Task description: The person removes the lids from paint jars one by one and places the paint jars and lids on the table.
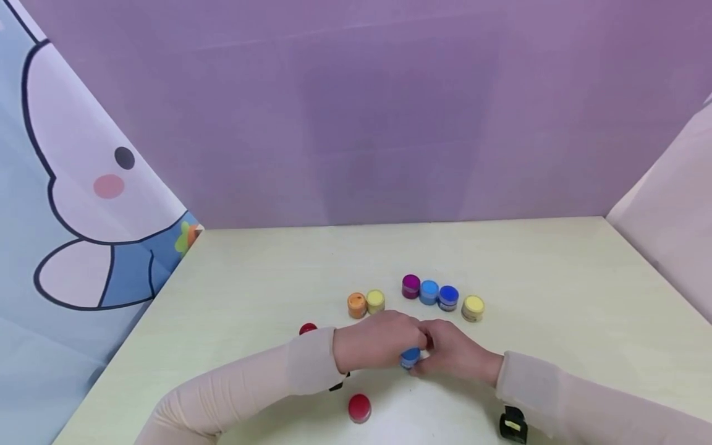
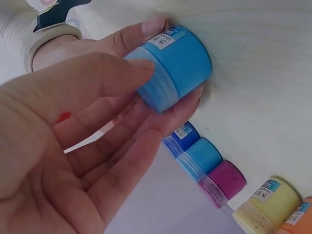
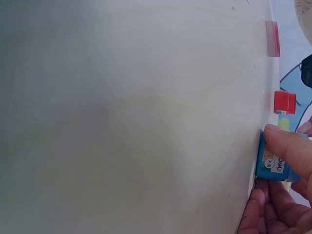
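Note:
Both hands meet at a light blue paint jar over the middle of the table. My left hand pinches it at the translucent lid, thumb on one side and fingers on the other. From the opposite side my right hand grips the jar's coloured body, its thumb lying along the label in the left wrist view. The jar lies tilted in that view, lid toward the left palm. In the right wrist view the same blue jar shows at the right edge, close to the tabletop. A small red mark shows on the left hand.
Beyond the hands stand a purple jar, a light blue jar, a dark blue jar and a yellow jar. An orange jar touches another yellow one. Red jars sit nearer the left arm.

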Tool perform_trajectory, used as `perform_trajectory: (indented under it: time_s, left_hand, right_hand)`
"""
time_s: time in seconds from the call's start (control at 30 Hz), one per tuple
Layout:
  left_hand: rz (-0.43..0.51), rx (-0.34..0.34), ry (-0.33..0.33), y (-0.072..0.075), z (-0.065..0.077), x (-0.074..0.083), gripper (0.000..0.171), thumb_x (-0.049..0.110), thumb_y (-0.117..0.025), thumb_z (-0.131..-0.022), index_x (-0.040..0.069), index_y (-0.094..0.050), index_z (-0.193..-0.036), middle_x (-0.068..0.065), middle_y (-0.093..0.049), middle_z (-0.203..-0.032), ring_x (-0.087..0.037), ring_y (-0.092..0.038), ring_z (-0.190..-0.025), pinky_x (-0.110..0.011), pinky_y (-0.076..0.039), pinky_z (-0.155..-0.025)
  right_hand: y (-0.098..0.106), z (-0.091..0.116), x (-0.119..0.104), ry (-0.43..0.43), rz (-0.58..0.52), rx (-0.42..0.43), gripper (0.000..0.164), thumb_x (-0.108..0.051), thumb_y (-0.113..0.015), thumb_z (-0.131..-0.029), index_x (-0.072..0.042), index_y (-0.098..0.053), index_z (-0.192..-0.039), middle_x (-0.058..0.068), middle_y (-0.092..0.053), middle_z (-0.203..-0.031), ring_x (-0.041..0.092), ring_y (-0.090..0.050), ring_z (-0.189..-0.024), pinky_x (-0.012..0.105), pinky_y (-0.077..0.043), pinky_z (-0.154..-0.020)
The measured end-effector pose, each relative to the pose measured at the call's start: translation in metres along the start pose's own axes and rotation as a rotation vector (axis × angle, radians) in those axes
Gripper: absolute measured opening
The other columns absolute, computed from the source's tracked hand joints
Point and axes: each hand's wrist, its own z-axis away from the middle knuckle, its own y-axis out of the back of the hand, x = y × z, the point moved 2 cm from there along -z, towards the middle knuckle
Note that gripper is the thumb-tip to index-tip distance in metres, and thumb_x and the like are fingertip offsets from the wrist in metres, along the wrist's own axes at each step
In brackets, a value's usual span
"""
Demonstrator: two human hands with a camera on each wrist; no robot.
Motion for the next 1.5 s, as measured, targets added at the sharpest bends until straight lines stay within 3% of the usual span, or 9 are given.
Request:
perform_trajectory:
  time_s: [0.3, 0.67, 0.9, 1.13, 1.37, 1.5]
  left_hand:
    - [0.059, 0.005, 0.076, 0.0000, 0.0003, -0.0013, 0.015, 0.019, -0.073, -0.076, 0.017, -0.067, -0.089, 0.011, -0.054, -0.068, -0.005, -0.045, -0.061, -0.013, -0.036, -0.061]
    - [-0.121, -0.023, 0.173, 0.0032, 0.0008, -0.0005, 0.025, 0.036, -0.075, -0.072, 0.017, -0.065, -0.086, 0.009, -0.054, -0.065, -0.006, -0.045, -0.057, -0.014, -0.037, -0.056]
    - [-0.113, -0.005, 0.176, -0.0002, 0.0001, -0.0009, 0.027, 0.038, -0.074, -0.072, 0.017, -0.065, -0.087, 0.009, -0.053, -0.066, -0.005, -0.044, -0.057, -0.014, -0.037, -0.056]
    - [-0.085, -0.035, 0.105, 0.0019, 0.0003, -0.0057, 0.032, 0.038, -0.073, -0.073, 0.018, -0.062, -0.096, 0.010, -0.051, -0.073, -0.003, -0.044, -0.062, -0.013, -0.037, -0.060]
    - [-0.107, -0.055, -0.131, 0.0032, -0.0025, -0.0073, 0.017, 0.022, -0.070, -0.079, 0.019, -0.064, -0.095, 0.012, -0.057, -0.086, -0.004, -0.045, -0.072, -0.011, -0.036, -0.065]
    - [-0.126, -0.060, -0.174, 0.0017, -0.0034, -0.0086, 0.018, 0.008, -0.067, -0.080, 0.020, -0.064, -0.093, 0.012, -0.055, -0.085, -0.005, -0.044, -0.072, -0.012, -0.035, -0.062]
  right_hand:
    - [0.0000, -0.0002, -0.0011, -0.021, -0.018, -0.005, 0.032, -0.022, -0.079, -0.066, -0.016, -0.062, -0.092, -0.007, -0.057, -0.075, 0.015, -0.048, -0.070, 0.031, -0.040, -0.064]
    - [-0.0003, -0.0007, -0.0041, 0.034, -0.011, 0.007, 0.026, -0.015, -0.078, -0.065, -0.015, -0.061, -0.085, -0.005, -0.055, -0.071, 0.015, -0.047, -0.066, 0.027, -0.040, -0.060]
    - [-0.0005, -0.0003, -0.0028, 0.053, 0.006, 0.020, 0.027, -0.012, -0.077, -0.063, -0.015, -0.060, -0.083, -0.006, -0.054, -0.070, 0.013, -0.047, -0.065, 0.027, -0.041, -0.059]
    - [-0.0002, -0.0004, -0.0003, 0.008, 0.019, 0.020, 0.031, -0.018, -0.079, -0.063, -0.013, -0.060, -0.086, -0.005, -0.054, -0.071, 0.015, -0.048, -0.067, 0.029, -0.041, -0.061]
    - [0.0017, -0.0017, 0.0015, -0.004, -0.009, -0.005, 0.038, -0.016, -0.079, -0.064, -0.010, -0.061, -0.096, -0.006, -0.060, -0.081, 0.014, -0.050, -0.073, 0.029, -0.043, -0.066]
    - [0.0018, -0.0021, 0.0023, 0.019, -0.017, -0.006, 0.037, -0.015, -0.080, -0.064, -0.009, -0.062, -0.095, -0.005, -0.061, -0.082, 0.013, -0.051, -0.072, 0.028, -0.043, -0.066]
